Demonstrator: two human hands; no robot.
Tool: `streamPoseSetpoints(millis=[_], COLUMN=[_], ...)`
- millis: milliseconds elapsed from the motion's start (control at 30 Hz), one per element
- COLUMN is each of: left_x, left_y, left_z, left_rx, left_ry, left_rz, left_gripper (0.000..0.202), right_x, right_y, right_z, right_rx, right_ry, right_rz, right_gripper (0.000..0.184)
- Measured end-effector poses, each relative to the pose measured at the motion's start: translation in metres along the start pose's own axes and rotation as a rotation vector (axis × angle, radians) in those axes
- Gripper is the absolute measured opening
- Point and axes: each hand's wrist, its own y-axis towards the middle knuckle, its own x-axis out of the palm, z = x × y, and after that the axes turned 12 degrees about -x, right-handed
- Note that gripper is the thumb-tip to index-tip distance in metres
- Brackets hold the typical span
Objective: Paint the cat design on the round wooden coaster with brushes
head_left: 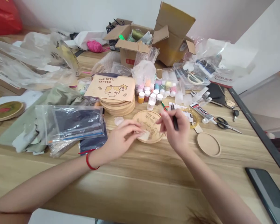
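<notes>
Two bare hands work over an engraved wooden disc (148, 123). The left hand (123, 140), with a red cord bracelet (91, 162) at its wrist, closes narrowly on a small pale scrap (144, 136) at the disc's edge. The right hand (174, 132) grips a slim black tool (175, 121) just above the disc. Around the disc, a stack of wooden discs (118, 107) sits at ten o'clock, small paint jars (154, 97) at twelve, a glue tube (200, 111) at two, scissors (226, 123) at three, and a plain round wooden tray (208, 144) at four.
</notes>
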Motion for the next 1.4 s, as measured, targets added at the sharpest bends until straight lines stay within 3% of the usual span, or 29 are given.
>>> streamPoseSetpoints(millis=[100,200,400,667,900,1100,1233,1400], left_x=[-0.001,0.004,0.02,0.034,0.039,0.043,0.04,0.037], left_y=[0.014,0.021,0.026,0.035,0.05,0.062,0.07,0.072], left_z=[-0.004,-0.003,-0.003,-0.01,-0.003,-0.003,0.004,0.002], left_rx=[-0.072,-0.117,-0.193,-0.298,-0.257,-0.231,-0.134,-0.15], left_ry=[-0.015,-0.038,-0.071,-0.153,-0.064,-0.085,-0.035,-0.011], left_rz=[0.146,0.166,0.104,0.005,-0.017,-0.151,-0.154,-0.199], left_gripper=[0.01,0.011,0.013,0.027,0.014,0.011,0.011,0.016], right_x=[-0.013,-0.014,-0.014,-0.022,-0.024,-0.03,-0.032,-0.03], right_y=[-0.046,-0.074,-0.076,-0.074,-0.07,-0.054,-0.033,-0.017], right_z=[0.014,0.026,0.042,0.05,0.049,0.034,0.025,0.028], right_rx=[-0.133,-0.193,-0.048,-0.058,-0.004,0.226,0.309,0.386], right_ry=[-0.23,-0.324,-0.391,-0.341,-0.238,0.133,0.398,0.579], right_rz=[-0.212,-0.385,-0.386,-0.419,-0.383,-0.099,0.065,0.128], right_gripper=[0.014,0.007,0.012,0.013,0.017,0.03,0.044,0.048])
